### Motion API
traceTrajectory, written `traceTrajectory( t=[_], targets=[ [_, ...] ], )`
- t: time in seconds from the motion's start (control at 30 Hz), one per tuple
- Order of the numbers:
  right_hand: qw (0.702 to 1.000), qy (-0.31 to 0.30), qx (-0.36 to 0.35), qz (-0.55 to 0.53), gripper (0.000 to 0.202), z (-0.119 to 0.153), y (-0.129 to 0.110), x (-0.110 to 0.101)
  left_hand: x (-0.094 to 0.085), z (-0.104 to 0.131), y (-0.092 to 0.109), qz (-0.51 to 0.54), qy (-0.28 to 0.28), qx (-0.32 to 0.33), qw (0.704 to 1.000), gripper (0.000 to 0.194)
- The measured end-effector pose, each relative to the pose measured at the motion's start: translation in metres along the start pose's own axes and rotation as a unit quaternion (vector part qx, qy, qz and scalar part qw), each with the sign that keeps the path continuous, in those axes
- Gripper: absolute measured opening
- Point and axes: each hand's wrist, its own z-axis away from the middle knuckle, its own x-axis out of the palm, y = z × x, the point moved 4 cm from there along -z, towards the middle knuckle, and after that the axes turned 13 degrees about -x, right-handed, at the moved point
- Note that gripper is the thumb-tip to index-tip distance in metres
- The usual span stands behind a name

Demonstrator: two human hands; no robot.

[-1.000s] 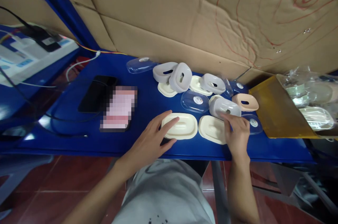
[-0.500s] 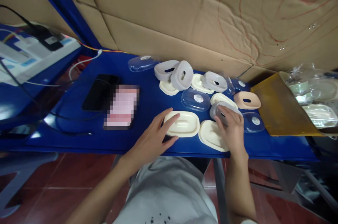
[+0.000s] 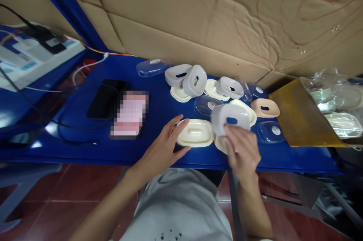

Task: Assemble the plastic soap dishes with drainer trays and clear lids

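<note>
My right hand [image 3: 243, 150] grips a grey oval tray with a slot [image 3: 222, 114], lifted above the table and slightly blurred. Beneath it a cream oval base [image 3: 220, 144] is partly hidden. My left hand [image 3: 167, 139] has its fingers spread around the left end of another cream base [image 3: 200, 139], which lies flat on the blue table. A clear lid with a round label [image 3: 202, 105] lies behind the lifted tray, and a further cream base [image 3: 251, 112] shows at its right.
Several grey trays [image 3: 195, 80] and a peach tray [image 3: 265, 108] lie further back. Clear lids [image 3: 269, 132] are scattered about. An open cardboard box [image 3: 287, 116] with wrapped pieces stands right. Phones [image 3: 129, 114] and cables lie left; a cardboard wall [image 3: 170, 14] rises behind.
My right hand has raised the grey tray and moved it left, over the right cream base. My left hand has barely moved.
</note>
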Motion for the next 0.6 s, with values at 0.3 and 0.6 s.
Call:
traceTrajectory(
  t=[0.3, 0.6],
  targets=[
    [0.987, -0.107, -0.068, -0.101, 0.043, -0.015, -0.065, 0.06, 0.0, 0.0, 0.0, -0.034, -0.029, 0.026, 0.999, 0.071],
    [0.988, -0.137, -0.04, -0.052, 0.06, 0.023, -0.032, 0.023, 0.0, 0.0, 0.0, -0.042, -0.02, 0.058, 0.997, 0.053]
  ],
)
